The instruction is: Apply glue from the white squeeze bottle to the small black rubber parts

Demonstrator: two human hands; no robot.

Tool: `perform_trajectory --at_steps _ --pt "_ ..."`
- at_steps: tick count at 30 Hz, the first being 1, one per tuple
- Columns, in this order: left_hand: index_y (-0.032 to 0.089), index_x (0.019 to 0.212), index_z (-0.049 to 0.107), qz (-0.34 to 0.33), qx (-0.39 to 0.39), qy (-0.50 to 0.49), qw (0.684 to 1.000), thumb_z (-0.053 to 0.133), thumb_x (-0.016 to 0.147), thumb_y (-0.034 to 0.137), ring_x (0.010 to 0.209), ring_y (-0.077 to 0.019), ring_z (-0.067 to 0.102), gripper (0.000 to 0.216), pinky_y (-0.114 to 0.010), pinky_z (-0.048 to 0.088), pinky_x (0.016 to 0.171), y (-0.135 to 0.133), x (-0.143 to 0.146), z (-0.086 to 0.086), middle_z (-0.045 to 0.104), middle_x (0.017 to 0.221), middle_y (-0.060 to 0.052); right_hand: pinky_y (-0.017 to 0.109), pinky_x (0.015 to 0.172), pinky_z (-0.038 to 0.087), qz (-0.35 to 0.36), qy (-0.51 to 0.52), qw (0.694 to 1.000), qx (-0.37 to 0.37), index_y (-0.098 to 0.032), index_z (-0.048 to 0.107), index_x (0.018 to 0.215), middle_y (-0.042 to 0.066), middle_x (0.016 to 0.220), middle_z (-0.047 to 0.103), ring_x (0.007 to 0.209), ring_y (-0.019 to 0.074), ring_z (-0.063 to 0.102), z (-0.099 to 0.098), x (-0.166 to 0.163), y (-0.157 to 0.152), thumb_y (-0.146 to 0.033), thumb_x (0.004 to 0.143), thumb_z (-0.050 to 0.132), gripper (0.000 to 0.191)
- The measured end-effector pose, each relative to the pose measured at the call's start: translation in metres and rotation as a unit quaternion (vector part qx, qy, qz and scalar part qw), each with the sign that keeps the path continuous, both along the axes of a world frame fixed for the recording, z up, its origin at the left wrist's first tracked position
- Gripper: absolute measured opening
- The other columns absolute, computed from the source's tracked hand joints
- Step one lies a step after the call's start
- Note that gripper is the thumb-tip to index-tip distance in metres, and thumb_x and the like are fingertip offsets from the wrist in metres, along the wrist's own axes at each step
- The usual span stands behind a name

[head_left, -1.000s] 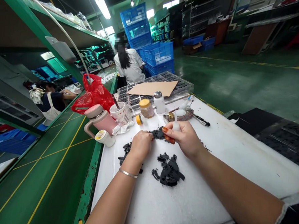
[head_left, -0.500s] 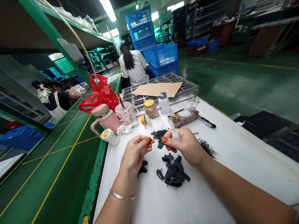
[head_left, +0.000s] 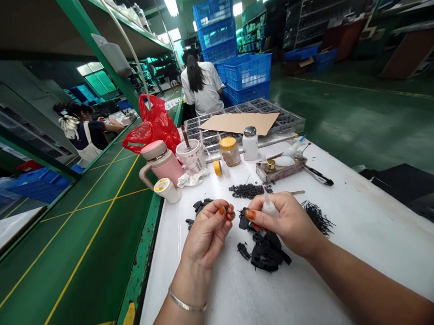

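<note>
White plastic fills the curl of the right hand (head_left: pixel 289 222): its fingers wrap a squeeze bottle (head_left: pixel 270 208), nozzle upward, while the thumb's tip seems to press a flat black part (head_left: pixel 244 222) against a finger. On the left hand (head_left: pixel 208 231), thumb and forefinger are drawn into a pinch on a tiny dark piece (head_left: pixel 226 208), too small to identify, with the other fingers loosely bent. The hands are apart, facing each other above the desk (head_left: pixel 217 303).

My reading is that the step in hand is fine work with one small part per hand; the next move calls for steady fingertips, light pressure on both pieces and no squeeze on the bottle.

Below the right hand lies a pile of black parts (head_left: pixel 267 254). Farther out are a heap of tiny black pieces (head_left: pixel 245 191), probably rings, and thin black pins (head_left: pixel 319 218) scattered beside the right wrist. Beyond them sit a shallow box (head_left: pixel 286 172) and a cutter knife (head_left: pixel 318 175)
</note>
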State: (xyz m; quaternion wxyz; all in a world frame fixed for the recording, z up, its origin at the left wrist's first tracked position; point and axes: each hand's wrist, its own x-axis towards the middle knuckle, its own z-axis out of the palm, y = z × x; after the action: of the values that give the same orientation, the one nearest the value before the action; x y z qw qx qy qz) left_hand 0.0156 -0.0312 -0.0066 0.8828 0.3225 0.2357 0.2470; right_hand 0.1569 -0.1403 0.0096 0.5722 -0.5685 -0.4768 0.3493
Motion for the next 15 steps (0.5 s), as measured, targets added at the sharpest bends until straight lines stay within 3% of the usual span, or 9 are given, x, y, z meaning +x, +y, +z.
perform_trajectory --at_steps 15 --pt "0.015 0.075 0.058 -0.081 -0.005 -0.046 0.996 0.078 0.067 0.017 0.059 -0.0057 0.057 0.022 -0.012 0.049 0.054 -0.0071 -0.0011 -0.0021 0.059 0.071 0.001 0.021 0.046 0.032 0.05 0.046 0.998 0.016 -0.014 0.061 0.062 -0.001 0.051 0.052 0.048 0.0086 0.043 0.0058 -0.0066 -0.0036 -0.035 0.078 0.066 0.027"
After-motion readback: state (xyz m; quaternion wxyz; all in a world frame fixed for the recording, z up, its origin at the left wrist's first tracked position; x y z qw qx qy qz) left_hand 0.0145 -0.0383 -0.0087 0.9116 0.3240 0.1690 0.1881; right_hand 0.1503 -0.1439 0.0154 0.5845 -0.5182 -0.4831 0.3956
